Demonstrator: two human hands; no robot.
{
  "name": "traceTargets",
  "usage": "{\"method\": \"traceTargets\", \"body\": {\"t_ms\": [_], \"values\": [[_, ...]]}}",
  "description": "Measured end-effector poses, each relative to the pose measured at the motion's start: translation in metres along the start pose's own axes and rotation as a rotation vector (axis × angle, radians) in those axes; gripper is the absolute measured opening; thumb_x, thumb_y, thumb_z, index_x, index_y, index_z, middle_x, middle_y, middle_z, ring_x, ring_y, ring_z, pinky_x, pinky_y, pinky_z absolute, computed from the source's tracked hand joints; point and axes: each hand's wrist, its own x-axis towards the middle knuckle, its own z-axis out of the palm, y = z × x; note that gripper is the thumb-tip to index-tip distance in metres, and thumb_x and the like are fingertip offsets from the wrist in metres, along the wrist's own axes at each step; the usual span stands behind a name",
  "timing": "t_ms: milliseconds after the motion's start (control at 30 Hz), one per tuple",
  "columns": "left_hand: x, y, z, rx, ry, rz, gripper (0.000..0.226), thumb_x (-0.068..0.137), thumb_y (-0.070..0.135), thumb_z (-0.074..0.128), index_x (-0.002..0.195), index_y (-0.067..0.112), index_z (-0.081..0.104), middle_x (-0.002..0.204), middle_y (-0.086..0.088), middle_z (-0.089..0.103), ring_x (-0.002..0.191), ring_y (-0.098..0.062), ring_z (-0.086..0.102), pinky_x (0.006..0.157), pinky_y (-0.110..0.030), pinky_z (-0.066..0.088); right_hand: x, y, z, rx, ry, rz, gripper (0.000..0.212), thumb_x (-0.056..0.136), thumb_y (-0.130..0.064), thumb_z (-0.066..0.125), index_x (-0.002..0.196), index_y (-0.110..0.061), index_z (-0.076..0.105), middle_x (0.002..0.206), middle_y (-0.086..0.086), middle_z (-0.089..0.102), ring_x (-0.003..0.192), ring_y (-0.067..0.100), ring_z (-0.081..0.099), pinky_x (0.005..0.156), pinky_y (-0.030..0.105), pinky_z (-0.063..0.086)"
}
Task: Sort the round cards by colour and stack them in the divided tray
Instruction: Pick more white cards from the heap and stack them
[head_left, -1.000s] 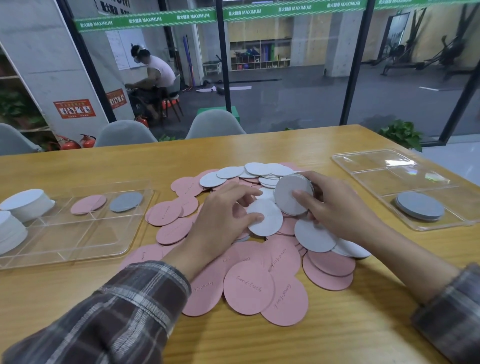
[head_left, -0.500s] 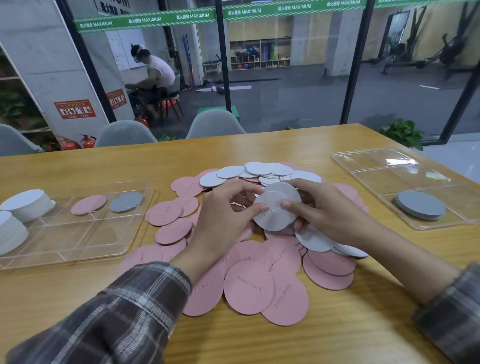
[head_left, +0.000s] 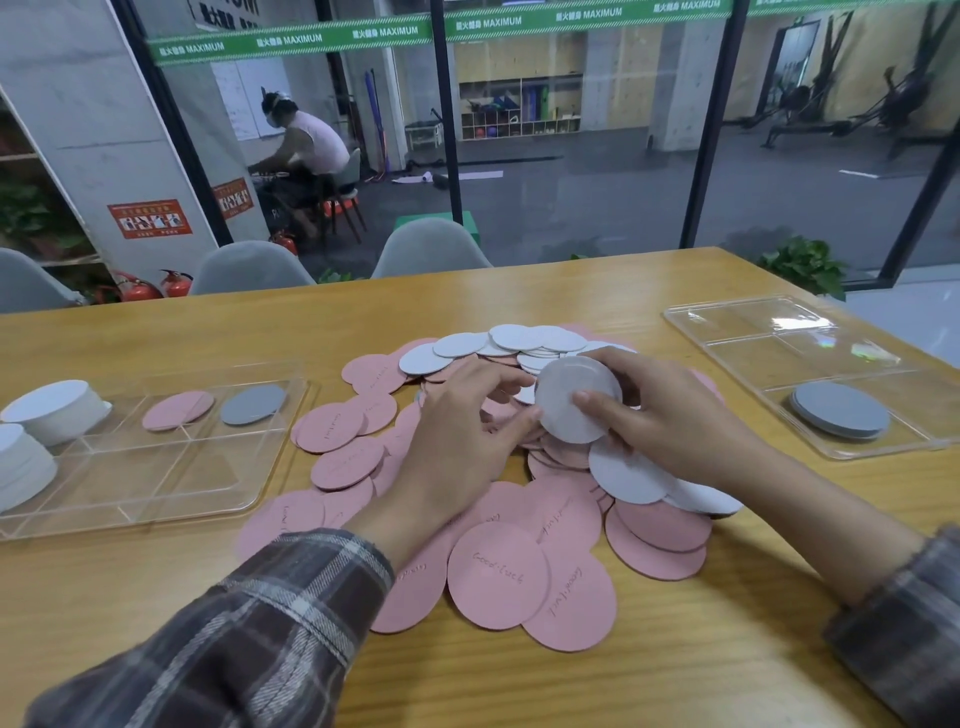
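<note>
A loose pile of pink round cards (head_left: 498, 571) and white round cards (head_left: 519, 338) covers the middle of the wooden table. Above the pile both hands hold a small stack of white cards (head_left: 563, 387). My right hand (head_left: 670, 415) grips the stack's right side with thumb on its face. My left hand (head_left: 462, 431) pinches its left edge. The left divided tray (head_left: 156, 493) holds one pink card (head_left: 179, 410) and one grey card (head_left: 253, 404). The right divided tray (head_left: 753, 353) holds a stack of grey cards (head_left: 839, 409).
Two stacks of white cards (head_left: 52, 410) stand at the left tray's far left end. Grey chairs (head_left: 431, 249) line the table's far edge before a glass wall. A person sits beyond the glass. Bare table lies in front of the pile.
My left hand lifted a white card from the pile and joined it to the stack in my right hand. The stack has moved left and now sits between both hands.
</note>
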Motion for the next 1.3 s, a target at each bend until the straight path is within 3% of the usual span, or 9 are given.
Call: {"method": "traceTargets", "body": {"t_ms": [100,200,433,533,600,667,800,1133,1300], "values": [[-0.001,0.000,0.003,0.117,-0.059,0.061,0.017,0.091,0.026,0.079,0.106,0.022,0.074,0.104,0.013,0.063,0.096,-0.005,0.060,0.077,-0.012,0.042,0.000,0.004,-0.010,0.016,0.048,0.021,0.022,0.100,-0.032,0.062,0.121,-0.027,0.064,0.077,-0.019,0.064,0.068,0.000,0.062,0.062,0.021,0.043],[-0.002,0.009,0.008,0.143,-0.131,0.102,0.016,0.091,0.033,0.078,0.101,0.020,0.076,0.097,0.011,0.063,0.094,-0.007,0.059,0.078,-0.020,0.049,-0.001,0.008,-0.016,-0.003,0.068,0.039,0.019,0.100,-0.033,0.062,0.118,-0.030,0.063,0.079,-0.019,0.066,0.065,0.001,0.065,0.063,0.027,0.044],[-0.005,0.030,0.032,0.313,-0.295,0.048,0.062,0.071,0.078,0.065,0.122,0.043,0.072,0.103,0.018,0.051,0.106,-0.007,0.050,0.100,-0.036,0.045,-0.007,0.022,-0.029,-0.094,0.111,0.079,0.025,0.100,-0.036,0.060,0.122,-0.026,0.063,0.088,-0.017,0.066,0.072,0.000,0.064,0.061,0.020,0.042],[-0.004,0.028,0.033,0.175,-0.320,-0.001,0.054,0.070,0.068,0.077,0.117,0.042,0.074,0.104,0.020,0.051,0.110,-0.008,0.054,0.102,-0.036,0.049,-0.014,0.028,-0.038,-0.066,0.095,0.116,0.023,0.100,-0.036,0.060,0.122,-0.028,0.062,0.079,-0.020,0.063,0.068,-0.001,0.063,0.060,0.024,0.043],[-0.004,0.026,0.031,0.063,-0.320,-0.020,0.044,0.073,0.050,0.087,0.113,0.037,0.075,0.105,0.018,0.056,0.109,-0.006,0.058,0.098,-0.024,0.051,-0.016,0.030,-0.040,-0.041,0.062,0.131,0.026,0.100,-0.036,0.060,0.124,-0.028,0.062,0.080,-0.017,0.065,0.065,0.004,0.065,0.059,0.030,0.051],[-0.004,0.028,0.028,-0.004,-0.310,-0.042,0.037,0.076,0.031,0.091,0.108,0.029,0.074,0.102,0.011,0.063,0.097,-0.004,0.061,0.085,-0.012,0.048,-0.016,0.029,-0.040,-0.010,0.020,0.131,0.028,0.100,-0.035,0.060,0.128,-0.029,0.061,0.084,-0.013,0.068,0.063,0.008,0.068,0.061,0.034,0.056],[-0.004,0.034,0.024,-0.092,-0.205,-0.099,0.025,0.082,0.013,0.085,0.101,0.024,0.071,0.083,0.005,0.069,0.072,-0.010,0.062,0.069,-0.014,0.047,-0.017,0.026,-0.037,0.078,-0.044,0.104,0.027,0.102,-0.029,0.060,0.129,-0.026,0.062,0.078,-0.007,0.069,0.062,0.016,0.069,0.060,0.040,0.059],[0.001,0.026,0.023,-0.162,-0.023,-0.149,0.027,0.083,0.014,0.086,0.106,0.022,0.076,0.090,0.001,0.069,0.076,-0.012,0.068,0.071,-0.021,0.059,-0.017,0.014,-0.032,0.248,-0.184,0.075,0.022,0.104,-0.027,0.055,0.124,-0.024,0.063,0.088,0.017,0.070,0.069,0.028,0.069,0.067,0.033,0.059],[0.002,0.027,0.025,-0.138,-0.006,-0.121,0.027,0.082,0.014,0.088,0.106,0.019,0.076,0.092,0.001,0.069,0.078,-0.012,0.068,0.072,-0.019,0.058,-0.017,0.015,-0.030,0.286,-0.192,0.073,0.031,0.097,-0.031,0.066,0.128,-0.025,0.062,0.091,0.011,0.073,0.067,0.025,0.069,0.069,0.035,0.060]]}}
